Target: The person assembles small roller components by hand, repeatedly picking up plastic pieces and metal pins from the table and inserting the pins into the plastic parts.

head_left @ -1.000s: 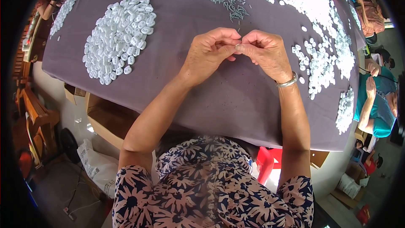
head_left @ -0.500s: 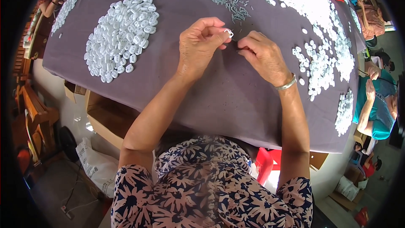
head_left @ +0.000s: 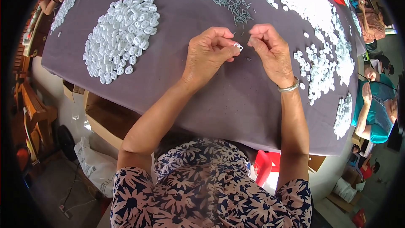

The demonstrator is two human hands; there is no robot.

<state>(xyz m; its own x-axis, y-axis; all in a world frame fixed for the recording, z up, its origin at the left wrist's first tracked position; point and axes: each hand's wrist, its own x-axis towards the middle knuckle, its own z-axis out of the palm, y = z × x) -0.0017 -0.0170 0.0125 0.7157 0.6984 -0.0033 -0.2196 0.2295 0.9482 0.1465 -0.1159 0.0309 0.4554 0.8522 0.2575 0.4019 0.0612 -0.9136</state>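
Dark-covered tabletop [head_left: 202, 101] spans upper and middle frame; white heap [head_left: 122, 38] at upper left, grey heap [head_left: 230, 2] at top centre. Right hand [head_left: 272, 55], right of upper centre, sits higher than half second ago, fingers half curled, thumb near fingertips; cannot tell if anything is in its grasp. Left hand [head_left: 211, 52], near upper centre, pinches small white piece [head_left: 238, 47] by thumb, just apart from right hand. Small dark piece [head_left: 248, 58] now shows below, between hands, seemingly let go, leaving white piece gripped alone.
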